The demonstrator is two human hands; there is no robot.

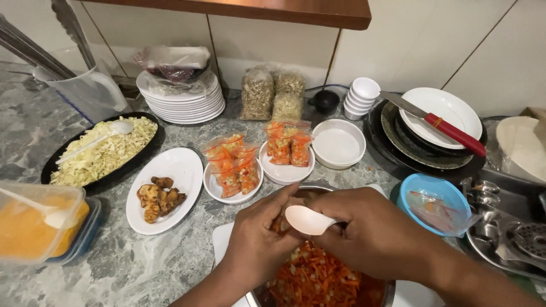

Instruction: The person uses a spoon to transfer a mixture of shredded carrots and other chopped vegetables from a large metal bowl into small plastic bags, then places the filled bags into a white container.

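Right hand (378, 236) gripped spoon (310, 220); left hand (259, 241) pinched small bag over bowl (318, 281). Risk: carrot mix spilling onto counter (142, 267) if bag slipped.

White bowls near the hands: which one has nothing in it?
The empty white bowl farthest right in the row; the two bowls left of it hold bags of chopped orange vegetables.

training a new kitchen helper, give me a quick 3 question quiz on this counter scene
1. True or false: the right hand holds a white plastic spoon over the metal bowl of shredded carrot mix.
2. What lies across the stacked plates at the back right?
A. a ladle
B. a red-handled knife
C. tongs
3. What fills the black tray on the left?

Key
1. True
2. B
3. Shredded cabbage, with a white spoon in it
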